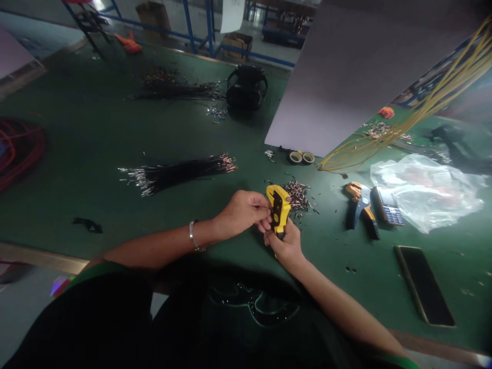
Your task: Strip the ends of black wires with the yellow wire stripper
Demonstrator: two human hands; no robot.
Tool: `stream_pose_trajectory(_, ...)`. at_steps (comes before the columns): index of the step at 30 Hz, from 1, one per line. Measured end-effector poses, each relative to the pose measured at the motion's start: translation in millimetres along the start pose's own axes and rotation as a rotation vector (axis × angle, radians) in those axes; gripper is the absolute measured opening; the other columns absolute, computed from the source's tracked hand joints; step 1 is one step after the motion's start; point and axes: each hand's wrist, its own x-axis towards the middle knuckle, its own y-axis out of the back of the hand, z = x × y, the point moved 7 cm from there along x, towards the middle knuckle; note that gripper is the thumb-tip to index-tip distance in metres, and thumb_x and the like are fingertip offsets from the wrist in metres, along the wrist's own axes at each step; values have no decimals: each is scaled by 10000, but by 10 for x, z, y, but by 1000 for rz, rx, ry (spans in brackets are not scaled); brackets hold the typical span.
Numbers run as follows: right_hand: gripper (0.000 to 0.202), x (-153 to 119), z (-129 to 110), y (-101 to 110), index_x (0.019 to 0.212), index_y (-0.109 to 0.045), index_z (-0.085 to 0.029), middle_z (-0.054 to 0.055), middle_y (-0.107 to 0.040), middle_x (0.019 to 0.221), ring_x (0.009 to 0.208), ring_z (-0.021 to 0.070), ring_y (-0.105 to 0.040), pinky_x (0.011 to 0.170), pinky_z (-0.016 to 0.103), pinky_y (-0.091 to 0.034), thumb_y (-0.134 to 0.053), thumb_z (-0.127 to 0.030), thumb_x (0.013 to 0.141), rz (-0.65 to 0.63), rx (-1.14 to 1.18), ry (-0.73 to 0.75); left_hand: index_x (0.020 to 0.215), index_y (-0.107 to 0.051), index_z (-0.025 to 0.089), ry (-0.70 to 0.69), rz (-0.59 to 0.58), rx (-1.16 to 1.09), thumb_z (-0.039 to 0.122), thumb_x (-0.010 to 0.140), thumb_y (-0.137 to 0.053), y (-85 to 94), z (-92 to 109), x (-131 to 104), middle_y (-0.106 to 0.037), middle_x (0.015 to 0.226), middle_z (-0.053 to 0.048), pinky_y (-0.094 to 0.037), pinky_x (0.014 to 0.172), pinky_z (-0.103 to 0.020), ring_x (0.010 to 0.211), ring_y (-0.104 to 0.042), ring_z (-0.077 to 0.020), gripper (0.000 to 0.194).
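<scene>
My right hand point(286, 243) is wrapped round the handles of a yellow and black wire stripper point(283, 207), its head pointing up and away from me. Close against the tool's left side, my left hand point(246, 212) is closed in a pinch. A thin dark wire point(263, 206) shows faintly at its fingertips; most of it is hidden by the fingers. Just behind the stripper lies a heap of short wire offcuts point(299, 196). To the left, a bundle of black wires point(180, 173) rests on the green table point(96, 138), with silvery ends on the left and coppery ends on the right.
On the right lie orange and black pliers point(360, 205), a keypad phone point(388, 205), a clear plastic bag point(426, 189) and a smartphone point(426, 287). Two tape rolls point(302, 157) sit below a large grey panel point(326, 72). Yellow wires point(415, 123) hang at right. A black headset point(246, 89) stands farther back.
</scene>
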Motion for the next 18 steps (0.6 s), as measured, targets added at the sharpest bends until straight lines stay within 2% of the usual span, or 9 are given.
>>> stream_pose_trajectory(12, 119, 17, -13, 5, 768, -487, -204, -67, -519, 504, 409, 91, -454, 427, 243, -387, -583, -149, 722, 74, 59, 10, 734, -601, 124, 49, 31, 8, 115, 721, -599, -18, 15, 15, -661, 619, -33, -553, 510, -271, 527, -652, -136, 17)
stream_pose_trajectory(18, 123, 49, 34, -14, 808, -473, -199, -82, -526, 457, 368, 112, -484, 401, 256, -423, -550, -150, 726, 78, 413, -108, 761, -609, 123, 73, 64, 3, 124, 695, -611, 38, 15, 25, -685, 647, -49, -554, 508, -281, 526, -654, -144, 66)
